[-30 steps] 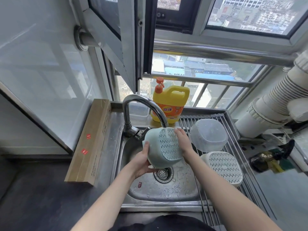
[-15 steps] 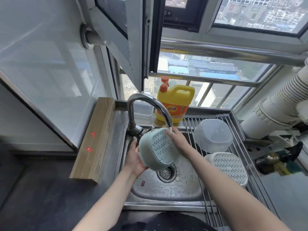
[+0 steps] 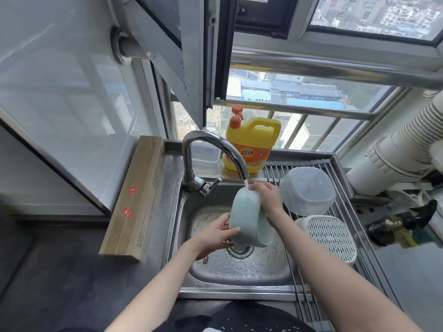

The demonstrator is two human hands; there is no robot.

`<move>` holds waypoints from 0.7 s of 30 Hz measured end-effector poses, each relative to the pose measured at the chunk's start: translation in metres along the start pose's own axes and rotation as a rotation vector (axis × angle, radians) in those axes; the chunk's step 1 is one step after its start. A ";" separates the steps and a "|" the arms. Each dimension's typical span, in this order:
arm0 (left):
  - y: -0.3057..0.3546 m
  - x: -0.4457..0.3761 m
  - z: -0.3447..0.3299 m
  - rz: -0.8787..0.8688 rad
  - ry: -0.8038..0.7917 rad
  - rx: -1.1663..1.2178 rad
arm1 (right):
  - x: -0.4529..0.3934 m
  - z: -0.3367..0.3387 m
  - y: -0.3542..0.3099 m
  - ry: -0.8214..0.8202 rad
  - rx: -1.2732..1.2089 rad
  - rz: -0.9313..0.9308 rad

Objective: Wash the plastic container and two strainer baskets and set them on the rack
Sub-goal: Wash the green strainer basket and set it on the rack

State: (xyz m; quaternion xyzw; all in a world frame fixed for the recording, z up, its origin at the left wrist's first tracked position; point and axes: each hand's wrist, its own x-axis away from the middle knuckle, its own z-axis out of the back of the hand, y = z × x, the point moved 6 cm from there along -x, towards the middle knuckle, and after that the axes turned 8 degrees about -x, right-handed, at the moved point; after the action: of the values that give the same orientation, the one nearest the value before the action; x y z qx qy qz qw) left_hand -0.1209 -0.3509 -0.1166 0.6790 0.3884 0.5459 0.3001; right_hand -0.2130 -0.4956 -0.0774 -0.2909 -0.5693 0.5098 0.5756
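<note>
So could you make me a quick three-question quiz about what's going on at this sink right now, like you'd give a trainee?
1. True or false: water is running from the tap onto the green basket.
2. Which things already sit on the rack?
A. the clear container and the white basket
B. only the soap bottle
C. the cardboard box
3. Fill in: the left hand holds the green basket's lower side, and the right hand holds it near the ____.

Key:
1. True.
2. A; both lie upside down on it.
3. Top, just beside the stream of water.
</note>
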 end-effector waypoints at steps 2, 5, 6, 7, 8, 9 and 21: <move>0.002 -0.003 -0.011 -0.026 -0.048 0.183 | 0.006 -0.010 -0.008 -0.044 0.007 0.050; 0.012 -0.008 -0.016 -0.080 -0.023 0.346 | 0.018 -0.033 -0.009 -0.183 0.011 0.088; 0.014 -0.008 -0.015 -0.087 -0.003 0.365 | 0.018 -0.037 -0.008 -0.207 0.006 0.089; 0.013 -0.008 -0.011 -0.090 0.015 0.368 | 0.017 -0.037 -0.008 -0.206 -0.018 0.069; 0.012 -0.006 -0.007 -0.086 0.038 0.354 | 0.015 -0.036 -0.008 -0.189 -0.086 0.039; 0.010 -0.004 -0.002 -0.078 0.064 0.325 | 0.013 -0.034 -0.010 -0.169 -0.161 0.006; 0.005 0.003 0.008 -0.080 0.026 0.103 | -0.002 0.001 0.006 -0.016 -0.153 -0.140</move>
State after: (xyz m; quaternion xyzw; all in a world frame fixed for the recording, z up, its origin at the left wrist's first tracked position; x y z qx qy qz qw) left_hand -0.1117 -0.3509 -0.1130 0.6705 0.4466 0.5216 0.2810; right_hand -0.2153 -0.4957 -0.0832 -0.2897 -0.6300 0.4257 0.5813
